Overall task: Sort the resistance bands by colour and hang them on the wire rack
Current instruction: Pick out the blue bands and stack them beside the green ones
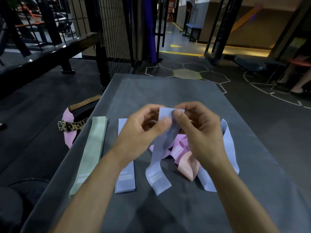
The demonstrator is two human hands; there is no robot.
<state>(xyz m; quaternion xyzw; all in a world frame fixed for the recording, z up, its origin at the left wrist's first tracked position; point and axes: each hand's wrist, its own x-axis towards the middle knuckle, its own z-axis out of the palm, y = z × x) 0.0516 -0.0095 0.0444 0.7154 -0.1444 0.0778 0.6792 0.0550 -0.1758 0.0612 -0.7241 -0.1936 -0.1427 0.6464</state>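
- The left hand (144, 132) and right hand (198, 130) meet above the grey table (185, 95), each pinching the top end of one lilac band (161, 148) between thumb and fingers.
- That band hangs down from the fingers; its lower end, with a pale label, lies curled on the table.
- Just under the hands is a loose heap: pink bands (176, 147) tangled with a peach band (186, 167), the lilac one draped across them.
- A second lilac band (230, 148) loops round the right side of the heap, partly behind the right wrist.
- To the left, a folded lilac band (125, 180) lies flat and straight, partly under the left forearm.
- Further left, a green band (90, 153) lies flat beside it, near the table's left edge.
- Beyond that edge, on the floor, are a leopard-print belt (74, 126) and a pink mat (67, 137).
- A black wire rack (116, 31) stands behind the table's far left corner.
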